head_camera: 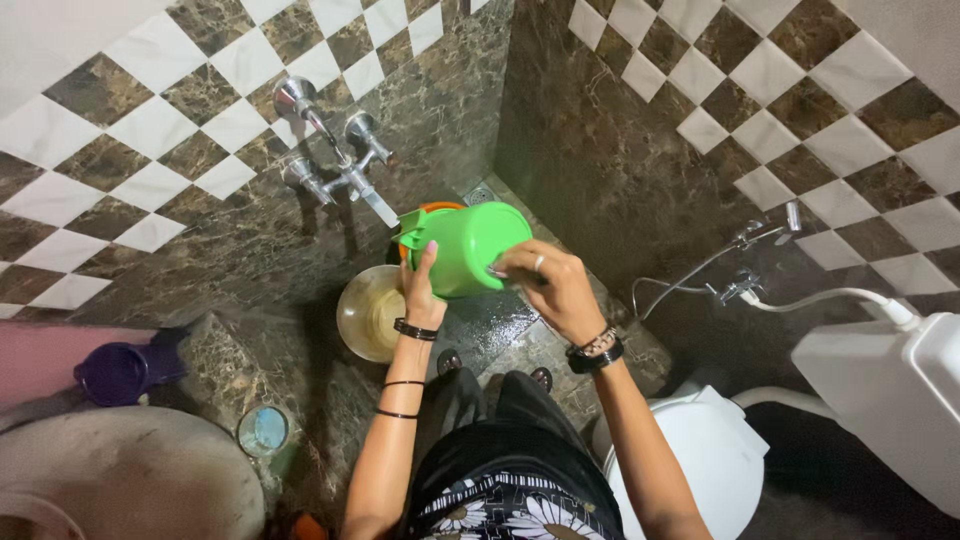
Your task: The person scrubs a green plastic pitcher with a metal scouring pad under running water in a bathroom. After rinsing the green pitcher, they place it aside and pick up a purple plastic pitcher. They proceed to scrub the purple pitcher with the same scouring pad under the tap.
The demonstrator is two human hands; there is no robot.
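Note:
A bright green plastic mug (468,246) is held tilted in the air in front of the wall taps. My left hand (421,288) grips its side near the rim and handle. My right hand (550,288) presses against its base, fingers bent; whether something is held in those fingers is not clear. Below the mug stands a round pale bucket (368,312) on the wet dark floor.
Metal wall taps (335,150) stick out above the mug. A white toilet (700,455) and its cistern (900,385) stand at right, with a spray hose (740,240) on the wall. A purple mug (120,372) and a grey lid (130,470) sit at left.

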